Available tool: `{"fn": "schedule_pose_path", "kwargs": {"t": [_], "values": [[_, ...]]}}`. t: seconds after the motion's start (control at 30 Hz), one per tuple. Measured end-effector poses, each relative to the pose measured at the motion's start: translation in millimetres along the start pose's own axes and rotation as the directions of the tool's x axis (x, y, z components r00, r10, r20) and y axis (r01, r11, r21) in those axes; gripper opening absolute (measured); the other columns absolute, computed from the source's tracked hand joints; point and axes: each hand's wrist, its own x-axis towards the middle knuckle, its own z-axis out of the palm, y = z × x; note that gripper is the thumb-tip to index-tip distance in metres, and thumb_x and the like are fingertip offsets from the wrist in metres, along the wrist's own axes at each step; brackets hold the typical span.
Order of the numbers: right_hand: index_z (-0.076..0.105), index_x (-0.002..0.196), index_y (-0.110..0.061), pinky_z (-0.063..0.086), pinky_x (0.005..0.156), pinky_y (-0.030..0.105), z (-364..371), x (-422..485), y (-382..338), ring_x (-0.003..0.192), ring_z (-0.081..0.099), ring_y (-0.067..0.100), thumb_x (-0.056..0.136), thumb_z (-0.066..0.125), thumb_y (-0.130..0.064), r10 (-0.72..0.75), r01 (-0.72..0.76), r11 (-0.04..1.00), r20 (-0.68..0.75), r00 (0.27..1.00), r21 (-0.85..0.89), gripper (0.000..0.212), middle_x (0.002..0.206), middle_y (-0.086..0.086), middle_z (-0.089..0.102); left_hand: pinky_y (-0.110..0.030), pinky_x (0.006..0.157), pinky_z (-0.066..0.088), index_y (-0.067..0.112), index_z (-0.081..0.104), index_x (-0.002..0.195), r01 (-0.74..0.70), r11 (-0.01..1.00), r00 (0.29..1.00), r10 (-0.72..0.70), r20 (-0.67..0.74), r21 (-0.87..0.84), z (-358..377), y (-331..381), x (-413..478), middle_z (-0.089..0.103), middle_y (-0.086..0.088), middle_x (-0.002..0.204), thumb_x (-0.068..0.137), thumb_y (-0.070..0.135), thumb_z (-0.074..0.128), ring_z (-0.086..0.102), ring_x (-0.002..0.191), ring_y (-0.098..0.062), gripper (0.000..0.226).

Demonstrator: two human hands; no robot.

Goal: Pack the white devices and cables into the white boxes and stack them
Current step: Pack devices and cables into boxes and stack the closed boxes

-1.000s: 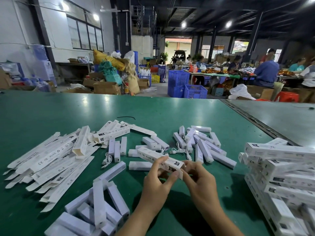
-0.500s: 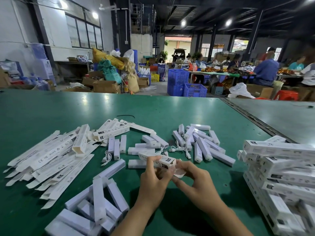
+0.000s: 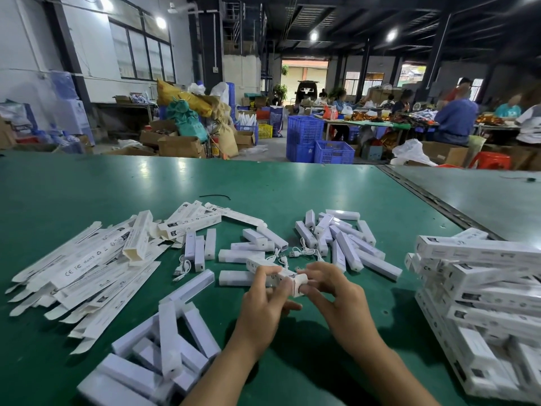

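Looks like the box-closing step: left hand grips the white box over the green table, right hand pinches its near end, so next it probably wants the flap tucked before joining the stack.

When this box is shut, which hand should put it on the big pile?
Probably the right hand: it grips the box, and the stack of packed boxes stands on its side. The left hand is farther off.
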Motion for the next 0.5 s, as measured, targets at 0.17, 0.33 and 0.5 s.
{"fn": "schedule_pose_path", "kwargs": {"t": [0.17,0.33,0.5], "values": [[0.074,0.094,-0.010,0.056,0.082,0.020,-1.0,0.3,1.7,0.089,0.069,0.000,0.082,0.074,-0.002,-0.127,0.128,0.989,0.019,0.992,-0.068,0.014,0.105,-0.014,0.071,-0.025,0.069,0.055,0.039,0.056,0.104,-0.006,0.999,0.999,0.005,-0.035,-0.037,-0.1,1.1,-0.2,0.073,0.001,0.081,0.089,0.045,0.056,0.075,0.074,-0.029,0.017],[0.073,0.092,-0.009,0.056,0.083,0.021,-0.6,-0.8,4.8,0.096,0.069,0.004,0.080,0.076,-0.001,-0.112,0.114,0.993,0.045,0.993,-0.034,0.014,0.101,-0.007,0.073,-0.022,0.065,0.054,0.027,0.055,0.111,-0.017,0.999,0.998,0.013,-0.063,-0.052,0.3,-0.9,1.0,0.074,-0.002,0.082,0.086,0.044,0.057,0.075,0.073,-0.029,0.030],[0.075,0.108,-0.012,0.057,0.084,0.026,-1.3,-0.7,-0.2,0.092,0.069,0.001,0.081,0.076,-0.003,-0.146,0.148,0.987,0.030,0.989,-0.063,0.027,0.102,-0.008,0.073,-0.028,0.072,0.055,0.028,0.056,0.110,-0.018,0.999,0.998,0.016,-0.068,-0.037,-0.2,-3.1,2.2,0.076,-0.005,0.085,0.085,0.044,0.058,0.075,0.076,-0.027,0.029]]}}
